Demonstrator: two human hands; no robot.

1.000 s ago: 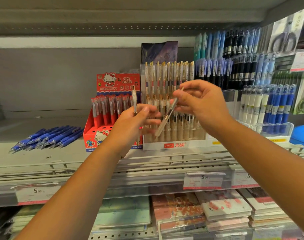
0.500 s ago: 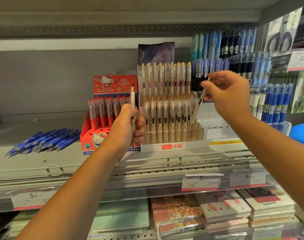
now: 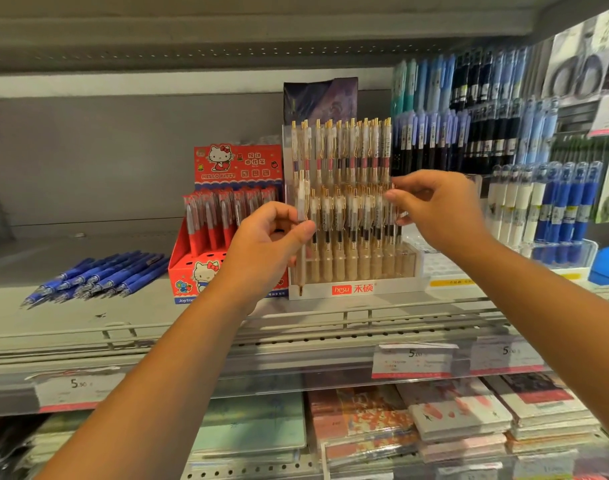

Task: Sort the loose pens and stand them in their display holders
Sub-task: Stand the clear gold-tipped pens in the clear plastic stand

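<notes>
Standing nearly full, the holder (image 3: pixel 351 289) is being filled; blue pens (image 3: pixel 98 275) are lying loose at left, unsorted. Left hand (image 3: pixel 265 244) is gripping a pen (image 3: pixel 301 199) upright at its left edge; right hand (image 3: pixel 438 209) is pinching an end pen (image 3: pixel 397 233) at the right.

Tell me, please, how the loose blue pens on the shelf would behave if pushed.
The blue pens look round-barrelled and lie flat on the smooth shelf, so a push would probably roll or scatter them. They look slim and rigid, so likely light and stiff to lift. The front rail may stop strays.
</notes>
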